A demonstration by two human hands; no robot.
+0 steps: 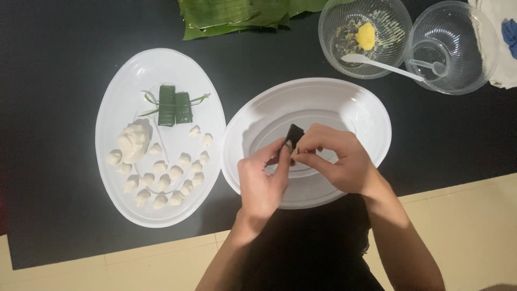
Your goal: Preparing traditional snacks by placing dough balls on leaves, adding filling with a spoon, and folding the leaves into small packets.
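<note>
1. Green leaf is the material in hand: a small dark banana-leaf parcel (293,137) sits pinched between both hands above the empty white oval plate (371,113), just above the plate's centre.
2. The left hand (264,180) comes up from 7 o'clock, its thumb and forefinger closed on the parcel's lower left edge. The right hand (336,161) comes in from 4 o'clock, its fingertips clamped on the right edge.
3. To fold well, I judge that the pinch should stay near the edges, so the leaf creases cleanly and does not split along its grain.
4. Keeping the work over the empty plate seems wise: any filling that slips out lands there, not on the black worktop (54,81).
5. At 9 o'clock lies a second white plate (116,97). It carries two finished leaf parcels (174,105) tied with thin green strips, a lump of white dough (133,141) and many small dough pieces (161,180).
6. The finished pair looks like a fair guide for size and tightness.
7. At 1 o'clock stands a clear bowl (328,21) holding yellow paste (366,35) and a white plastic spoon (377,63); beside it is a second clear bowl (474,32).
8. Spare banana leaves (237,13) lie at 12 o'clock.
</note>
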